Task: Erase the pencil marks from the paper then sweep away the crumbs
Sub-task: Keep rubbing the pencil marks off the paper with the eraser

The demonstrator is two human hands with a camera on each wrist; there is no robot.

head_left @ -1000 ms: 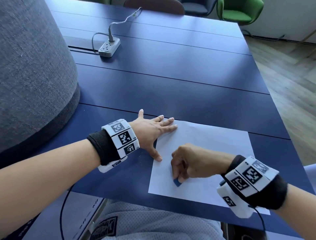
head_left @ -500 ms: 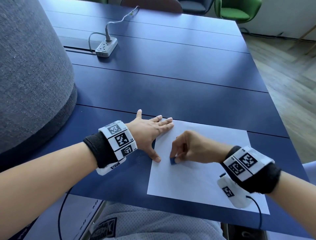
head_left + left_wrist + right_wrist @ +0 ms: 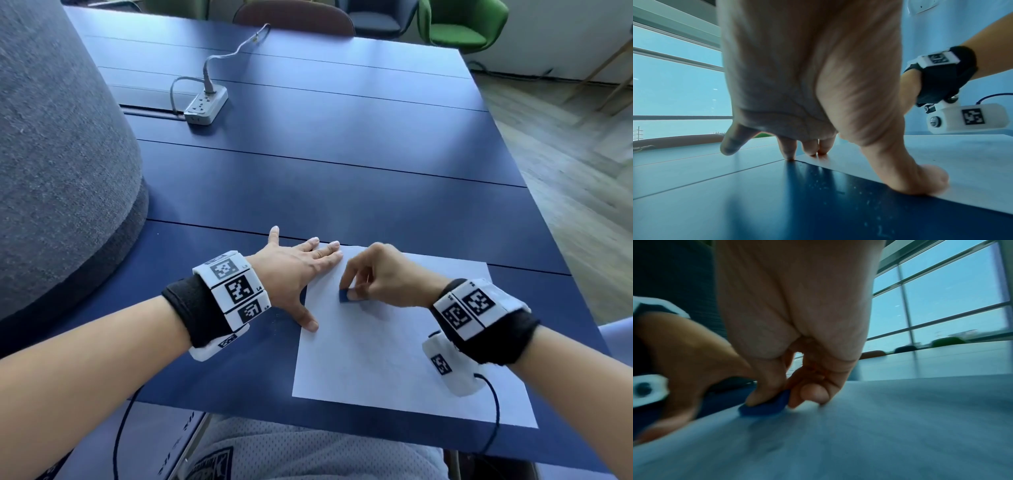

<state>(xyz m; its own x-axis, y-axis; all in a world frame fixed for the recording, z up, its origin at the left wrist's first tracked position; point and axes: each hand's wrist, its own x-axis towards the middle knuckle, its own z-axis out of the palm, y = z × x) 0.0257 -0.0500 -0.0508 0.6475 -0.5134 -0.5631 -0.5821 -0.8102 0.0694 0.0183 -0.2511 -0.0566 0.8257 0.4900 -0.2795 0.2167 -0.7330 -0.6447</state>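
The right hand (image 3: 380, 277) pinches the eraser (image 3: 344, 295) on the paper's (image 3: 394, 359) far left part. The left hand (image 3: 294, 270), flat with fingers spread, presses the paper's left edge just beside it on the counter (image 3: 342, 171).

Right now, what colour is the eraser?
Blue. The eraser pinched by the right hand shows best in the right wrist view.

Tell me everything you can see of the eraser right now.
The eraser is a small, dark blue, flattish block, matte and rubbery-looking, mostly hidden by fingers. The right hand pinches it between thumb and fingertips and presses its lower edge onto the white paper, near the sheet's far left part. In the right wrist view it is tilted and blurred. The left hand does not touch it.
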